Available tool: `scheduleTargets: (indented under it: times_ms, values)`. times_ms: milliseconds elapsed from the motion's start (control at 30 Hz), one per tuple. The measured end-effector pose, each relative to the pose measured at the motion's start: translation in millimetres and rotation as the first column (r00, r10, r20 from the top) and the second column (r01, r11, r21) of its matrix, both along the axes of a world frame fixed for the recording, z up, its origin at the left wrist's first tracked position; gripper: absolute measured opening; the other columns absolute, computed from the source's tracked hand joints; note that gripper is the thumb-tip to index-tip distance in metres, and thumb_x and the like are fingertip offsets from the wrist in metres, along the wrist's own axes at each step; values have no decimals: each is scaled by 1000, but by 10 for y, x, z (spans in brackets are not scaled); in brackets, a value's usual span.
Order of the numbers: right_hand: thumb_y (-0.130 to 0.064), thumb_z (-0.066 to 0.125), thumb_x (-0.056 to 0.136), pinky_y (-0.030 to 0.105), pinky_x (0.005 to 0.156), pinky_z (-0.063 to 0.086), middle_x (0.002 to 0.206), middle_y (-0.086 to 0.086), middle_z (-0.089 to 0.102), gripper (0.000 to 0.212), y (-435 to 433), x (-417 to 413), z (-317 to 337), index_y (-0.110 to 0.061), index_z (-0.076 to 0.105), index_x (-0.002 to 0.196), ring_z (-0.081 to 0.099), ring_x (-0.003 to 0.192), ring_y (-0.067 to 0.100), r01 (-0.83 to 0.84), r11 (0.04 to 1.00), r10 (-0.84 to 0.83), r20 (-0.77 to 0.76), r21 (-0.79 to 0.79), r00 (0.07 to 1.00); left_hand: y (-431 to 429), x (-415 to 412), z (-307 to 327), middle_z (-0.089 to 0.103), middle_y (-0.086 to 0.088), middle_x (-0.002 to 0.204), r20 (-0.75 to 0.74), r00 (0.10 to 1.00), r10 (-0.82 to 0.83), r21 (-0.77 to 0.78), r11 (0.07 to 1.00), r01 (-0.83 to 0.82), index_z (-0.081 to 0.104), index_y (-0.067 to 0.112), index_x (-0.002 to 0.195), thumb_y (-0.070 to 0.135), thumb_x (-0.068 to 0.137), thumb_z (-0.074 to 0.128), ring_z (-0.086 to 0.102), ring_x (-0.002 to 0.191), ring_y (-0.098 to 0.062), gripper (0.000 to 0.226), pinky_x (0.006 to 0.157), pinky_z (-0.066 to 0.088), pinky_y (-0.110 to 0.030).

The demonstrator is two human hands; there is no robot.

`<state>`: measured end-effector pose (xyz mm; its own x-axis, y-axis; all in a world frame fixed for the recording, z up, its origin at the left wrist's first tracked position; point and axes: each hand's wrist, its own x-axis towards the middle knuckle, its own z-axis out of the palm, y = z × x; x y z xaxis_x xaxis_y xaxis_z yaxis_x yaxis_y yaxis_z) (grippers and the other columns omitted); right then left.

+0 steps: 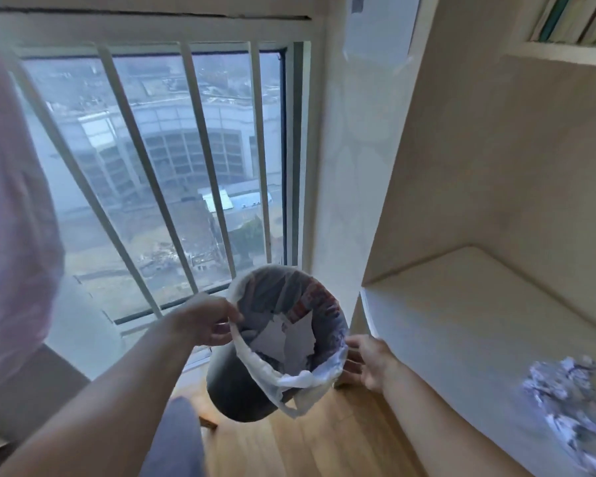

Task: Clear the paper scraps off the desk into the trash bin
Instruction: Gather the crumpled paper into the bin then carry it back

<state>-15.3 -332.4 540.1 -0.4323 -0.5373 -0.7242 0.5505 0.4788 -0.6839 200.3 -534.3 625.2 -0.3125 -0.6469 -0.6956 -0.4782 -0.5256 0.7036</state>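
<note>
A dark round trash bin [236, 390] with a thin white plastic liner is held tilted above the wooden floor, its mouth turned toward me. White paper pieces [291, 342] lie inside it. My left hand [205, 320] grips the bin's left rim and liner. On the opposite side, my right hand [367, 359] presses against the bin's right side with fingers spread. A pile of crumpled paper scraps [572, 404] lies on the white desk [461, 325] at the right, blurred.
A tall window with white bars [193, 160] fills the wall behind the bin. A beige alcove wall rises behind the desk, with a shelf of books [572, 18] at the top right. Pink fabric [11, 201] hangs at the left. Wooden floor [307, 442] lies below.
</note>
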Motion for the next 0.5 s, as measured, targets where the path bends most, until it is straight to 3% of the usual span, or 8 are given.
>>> scheduleTargets:
  times_ms: [167, 267, 400, 500]
  values:
    - [-19, 52, 90, 35, 58, 57, 106, 21, 67, 27, 230, 209, -512, -3, 62, 109, 65, 95, 34, 23, 997, -30, 94, 70, 995, 330, 148, -488, 59, -15, 87, 88, 996, 24, 82, 996, -31, 59, 2, 85, -15, 78, 57, 60, 76, -26, 19, 61, 54, -34]
    - [-18, 51, 91, 40, 69, 60, 105, 22, 71, 28, 485, 222, -714, -2, 67, 107, 67, 99, 36, 41, 995, -53, 137, 87, 989, 578, 162, -779, 59, -19, 90, 97, 995, 29, 142, 989, -43, 59, -2, 88, -14, 79, 56, 61, 81, -31, 15, 71, 57, -40]
    - [-11, 50, 86, 42, 71, 61, 89, 21, 75, 27, 871, 129, -921, 2, 71, 96, 70, 92, 35, 120, 984, -140, 156, 129, 978, 882, 58, -1198, 59, -21, 86, 83, 995, 53, 255, 964, -73, 58, -6, 90, -17, 81, 52, 59, 71, -32, 16, 39, 57, -33]
    - [-10, 48, 85, 40, 66, 59, 76, 15, 74, 25, 1169, -1, -1060, -2, 71, 89, 69, 84, 31, 182, 966, -210, 148, 183, 966, 1097, -124, -1535, 62, -19, 79, 115, 993, 18, 281, 958, -50, 60, -5, 87, -16, 78, 55, 61, 63, -31, 15, 40, 55, -31]
